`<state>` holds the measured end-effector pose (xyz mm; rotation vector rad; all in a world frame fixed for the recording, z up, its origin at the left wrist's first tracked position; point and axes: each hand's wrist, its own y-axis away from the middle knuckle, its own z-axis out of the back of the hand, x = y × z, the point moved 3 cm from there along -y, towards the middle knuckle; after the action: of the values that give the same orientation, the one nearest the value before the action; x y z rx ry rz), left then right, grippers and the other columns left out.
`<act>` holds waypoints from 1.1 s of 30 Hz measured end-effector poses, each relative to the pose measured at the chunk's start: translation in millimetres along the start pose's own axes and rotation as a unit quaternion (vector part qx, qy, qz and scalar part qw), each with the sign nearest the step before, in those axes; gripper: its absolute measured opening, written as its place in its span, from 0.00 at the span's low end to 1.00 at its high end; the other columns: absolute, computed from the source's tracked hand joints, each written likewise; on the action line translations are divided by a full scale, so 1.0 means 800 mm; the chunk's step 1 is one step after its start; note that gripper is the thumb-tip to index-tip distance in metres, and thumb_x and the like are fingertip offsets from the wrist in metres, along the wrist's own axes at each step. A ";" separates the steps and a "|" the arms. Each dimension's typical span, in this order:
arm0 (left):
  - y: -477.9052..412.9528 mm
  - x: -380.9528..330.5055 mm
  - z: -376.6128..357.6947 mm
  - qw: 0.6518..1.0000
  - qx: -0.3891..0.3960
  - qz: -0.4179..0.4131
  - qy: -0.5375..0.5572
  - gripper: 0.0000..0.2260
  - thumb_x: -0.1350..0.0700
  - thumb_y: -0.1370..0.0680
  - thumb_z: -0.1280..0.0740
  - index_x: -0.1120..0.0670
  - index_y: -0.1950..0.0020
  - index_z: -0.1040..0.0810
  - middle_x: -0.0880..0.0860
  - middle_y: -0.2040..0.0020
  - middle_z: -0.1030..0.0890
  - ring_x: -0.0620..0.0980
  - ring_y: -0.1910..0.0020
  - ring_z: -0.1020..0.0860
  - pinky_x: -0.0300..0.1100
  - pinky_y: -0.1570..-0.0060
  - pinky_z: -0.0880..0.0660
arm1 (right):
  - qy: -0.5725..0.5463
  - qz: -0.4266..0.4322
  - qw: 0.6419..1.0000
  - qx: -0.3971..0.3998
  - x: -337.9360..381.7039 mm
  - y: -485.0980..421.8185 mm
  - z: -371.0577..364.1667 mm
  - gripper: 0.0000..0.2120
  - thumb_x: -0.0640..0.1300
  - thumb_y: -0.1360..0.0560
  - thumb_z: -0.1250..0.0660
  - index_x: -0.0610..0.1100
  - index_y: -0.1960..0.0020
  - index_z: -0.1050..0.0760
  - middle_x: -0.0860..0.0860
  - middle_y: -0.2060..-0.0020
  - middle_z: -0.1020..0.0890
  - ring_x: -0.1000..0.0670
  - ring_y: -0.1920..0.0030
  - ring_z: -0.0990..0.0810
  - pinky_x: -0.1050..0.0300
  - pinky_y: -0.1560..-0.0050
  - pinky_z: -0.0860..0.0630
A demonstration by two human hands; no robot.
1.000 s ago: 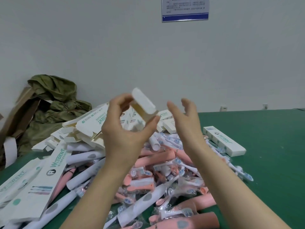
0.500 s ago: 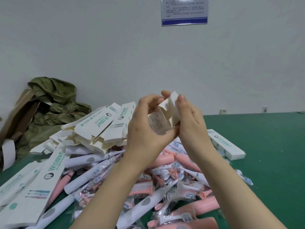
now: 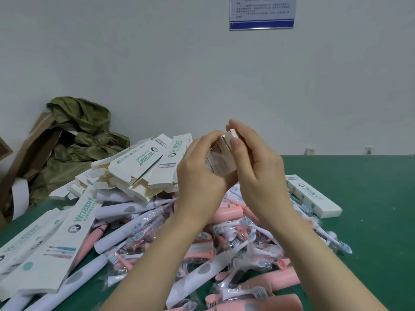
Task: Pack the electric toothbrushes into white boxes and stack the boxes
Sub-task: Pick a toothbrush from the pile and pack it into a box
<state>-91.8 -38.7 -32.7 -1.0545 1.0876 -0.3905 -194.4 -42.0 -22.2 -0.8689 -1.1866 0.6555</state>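
The box point(image 3: 221, 161) that we are working on is hanging in the air above the far side of the heap of toothbrushes point(image 3: 213, 243), tilted, with its upper end pointing away from us. Our left hand point(image 3: 199, 173) is gripping it from the left, fingers curling over the upper edge and the thumb tucking under the lower end. Our right hand point(image 3: 258, 173) is closing round it from the right, the thumb pressing on the small white end flap point(image 3: 231, 136) while the fingers are wrapping behind it.

The heap is lying on the green tabletop point(image 3: 370, 243), mixing white handles, pink handles and brush heads in clear wrappers. Behind the heap, towards its left, flattened boxes point(image 3: 139, 167) with green lettering are leaning on one another in a loose stack. More flat boxes point(image 3: 45, 250) are lying over the heap's near left edge. Just beside the heap on its right, a closed box point(image 3: 314, 196) is resting flat on the tabletop. Farther behind the heap on the left, a crumpled olive cloth point(image 3: 78, 135) and some brown cardboard point(image 3: 33, 149) are slumping against the white wall point(image 3: 179, 63). High above the heap, a blue-edged notice point(image 3: 261, 13) is hanging on that wall.
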 end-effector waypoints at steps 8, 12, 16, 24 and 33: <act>0.000 0.004 -0.011 1.000 -0.006 -0.002 -0.003 0.14 0.46 0.36 0.33 0.47 0.52 0.23 0.43 0.57 0.21 0.43 0.55 0.22 0.33 0.56 0.27 | 0.139 0.105 0.985 -0.014 -0.005 -0.003 0.004 0.16 0.38 0.20 0.43 0.34 0.35 0.27 0.41 0.45 0.20 0.54 0.45 0.27 0.81 0.44 0.39; 0.001 0.004 -0.012 1.000 -0.005 -0.006 -0.008 0.13 0.46 0.34 0.35 0.48 0.53 0.23 0.44 0.58 0.21 0.41 0.56 0.23 0.31 0.57 0.28 | 0.157 0.100 0.982 0.004 -0.006 -0.001 0.002 0.21 0.43 0.20 0.47 0.34 0.34 0.29 0.40 0.41 0.22 0.50 0.41 0.26 0.77 0.41 0.39; 0.001 0.004 -0.009 1.000 -0.009 -0.001 -0.012 0.12 0.46 0.33 0.38 0.49 0.54 0.23 0.45 0.58 0.21 0.42 0.57 0.23 0.32 0.57 0.28 | 0.195 0.107 0.975 0.025 -0.003 0.003 -0.001 0.21 0.42 0.21 0.47 0.32 0.33 0.30 0.37 0.38 0.24 0.39 0.39 0.24 0.65 0.39 0.36; -0.001 0.003 -0.002 1.000 -0.020 0.006 -0.019 0.11 0.60 0.32 0.36 0.52 0.52 0.22 0.47 0.58 0.20 0.43 0.58 0.23 0.36 0.57 0.27 | 0.219 0.099 0.966 0.093 -0.004 0.007 -0.012 0.25 0.46 0.20 0.49 0.34 0.27 0.40 0.36 0.30 0.33 0.39 0.31 0.33 0.66 0.34 0.46; 0.012 -0.001 0.061 0.976 -0.087 -0.049 0.193 0.32 0.55 0.32 0.23 0.43 0.34 0.36 0.45 0.46 0.24 0.43 0.47 0.23 0.39 0.49 0.24 | -0.064 -0.245 0.966 -0.055 -0.044 0.003 0.019 0.04 0.50 0.22 0.40 0.54 0.51 0.26 0.55 0.52 0.20 0.52 0.50 0.22 0.61 0.50 0.26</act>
<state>-52.4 -9.1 -36.7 -1.2205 1.4389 -0.6056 -218.5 -66.1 -39.6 -0.5923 -1.4990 0.2452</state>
